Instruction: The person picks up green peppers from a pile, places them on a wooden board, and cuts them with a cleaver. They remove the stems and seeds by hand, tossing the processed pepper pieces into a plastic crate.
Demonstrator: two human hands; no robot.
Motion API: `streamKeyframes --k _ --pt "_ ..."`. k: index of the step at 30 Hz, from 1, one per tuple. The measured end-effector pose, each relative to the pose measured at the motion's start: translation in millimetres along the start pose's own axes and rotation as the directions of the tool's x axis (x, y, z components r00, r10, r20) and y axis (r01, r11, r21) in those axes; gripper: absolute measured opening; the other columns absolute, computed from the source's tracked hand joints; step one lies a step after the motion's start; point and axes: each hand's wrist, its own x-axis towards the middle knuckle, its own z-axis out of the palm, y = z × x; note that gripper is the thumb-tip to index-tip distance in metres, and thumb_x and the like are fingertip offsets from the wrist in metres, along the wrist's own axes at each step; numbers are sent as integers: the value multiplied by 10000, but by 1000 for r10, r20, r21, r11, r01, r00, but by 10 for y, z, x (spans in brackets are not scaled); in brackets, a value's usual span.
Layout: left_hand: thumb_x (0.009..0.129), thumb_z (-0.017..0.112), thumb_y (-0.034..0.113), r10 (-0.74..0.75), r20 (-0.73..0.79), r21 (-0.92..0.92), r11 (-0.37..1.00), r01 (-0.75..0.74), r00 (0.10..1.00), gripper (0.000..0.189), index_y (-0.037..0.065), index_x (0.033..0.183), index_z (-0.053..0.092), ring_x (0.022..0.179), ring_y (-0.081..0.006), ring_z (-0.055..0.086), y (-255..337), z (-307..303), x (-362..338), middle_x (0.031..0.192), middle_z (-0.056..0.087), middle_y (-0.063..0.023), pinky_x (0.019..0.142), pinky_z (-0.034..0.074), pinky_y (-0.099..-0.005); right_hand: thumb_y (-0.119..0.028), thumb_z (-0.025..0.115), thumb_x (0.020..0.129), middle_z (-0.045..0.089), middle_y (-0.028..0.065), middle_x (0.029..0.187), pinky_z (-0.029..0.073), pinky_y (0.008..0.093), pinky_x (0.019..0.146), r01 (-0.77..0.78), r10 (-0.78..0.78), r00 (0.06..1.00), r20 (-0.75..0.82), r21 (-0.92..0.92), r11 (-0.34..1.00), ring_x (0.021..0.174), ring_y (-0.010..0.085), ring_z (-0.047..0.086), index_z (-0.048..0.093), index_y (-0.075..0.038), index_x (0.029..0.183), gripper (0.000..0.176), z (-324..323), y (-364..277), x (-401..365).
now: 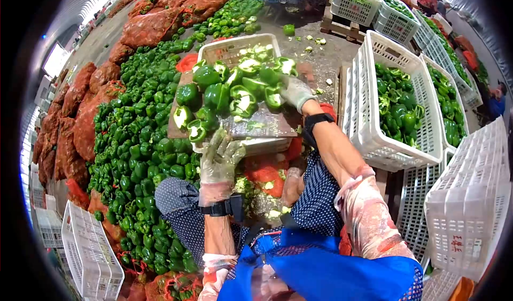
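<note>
Whole and cut green peppers (243, 102) are heaped on a board (240, 127) that rests across a white crate (224, 49). My left hand (222, 156), in a pale wet glove, is at the near edge of the board, just below a cut pepper (196, 130), with its fingers apart and nothing held. At the right side of the heap is my right hand (296, 92), also gloved and blurred, close to a cut pepper (274, 97). Its fingertips are smeared, so whether it grips anything does not show.
A large pile of green peppers (144, 162) lies to the left, with red mesh sacks (91, 124) behind it. White crates of peppers (398, 103) stand at the right, beside a stack of crates (465, 210). A white crate (88, 253) sits at lower left.
</note>
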Motion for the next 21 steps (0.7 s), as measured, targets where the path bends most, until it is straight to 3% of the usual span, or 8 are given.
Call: streamKeyframes --k 7,12,13,14,16,19,20,21 --pt "932 585 356 -80 -99 43 995 84 992 455 61 1273 526 971 -286 603 -106 -25 39 1136 569 -121 874 533 -503 -244 576 780 624 211 1166 482 449 908 -37 98 961 257 -232 972 1084 362 604 611 -84 1148 402 66 -247 -51" --pt "936 553 446 -134 -100 102 984 144 986 517 65 1285 521 996 -294 608 -259 -1 87 1100 603 -115 883 531 -515 -331 600 770 652 203 1094 479 440 905 -37 57 960 272 -78 996 1045 370 613 623 -79 1136 445 -43 -524 -285" --pt "940 538 460 -162 -81 53 985 167 983 543 65 1310 497 1020 -302 598 -278 0 80 1138 589 -126 888 527 -523 -326 606 770 645 205 1105 488 434 888 121 -116 977 177 -22 992 1030 374 614 617 -79 1158 460 140 -375 -258" --pt "944 523 475 -188 -65 6 982 189 980 569 65 1335 473 1043 -310 589 -260 27 68 1177 575 -137 894 522 -531 -304 605 801 609 205 1166 488 422 891 205 -220 925 311 80 975 1052 364 604 578 -88 1225 477 -60 -620 -384" --pt "910 430 639 -170 203 -2 985 174 964 724 123 1417 408 1194 -341 517 -333 80 73 1373 489 -125 948 459 -588 -275 603 828 615 183 1143 483 393 919 360 -341 894 290 -14 933 1058 309 606 571 -83 1243 459 3 -909 -668" --pt "874 471 658 -44 210 -59 997 58 977 707 172 1387 450 1201 -309 524 -357 49 180 1374 499 -77 930 478 -571 -275 610 849 571 196 1227 480 388 950 425 -436 843 316 106 899 1091 308 587 503 -19 1301 531 100 -1189 -886" --pt "846 536 637 -122 283 -320 923 213 951 683 178 1349 476 1158 -295 559 -280 146 43 1331 532 -64 901 515 -519 -302 591 878 594 188 1187 500 379 915 443 -491 840 230 232 866 1043 293 610 504 -9 1295 517 90 -1209 -887" --pt "835 570 614 -2 220 -167 985 40 976 660 181 1328 493 1138 -286 572 -189 315 -19 1310 545 -66 892 526 -490 -296 585 888 613 181 1149 513 368 883 333 -459 836 301 386 860 995 285 627 515 -1 1279 495 76 -1217 -886"
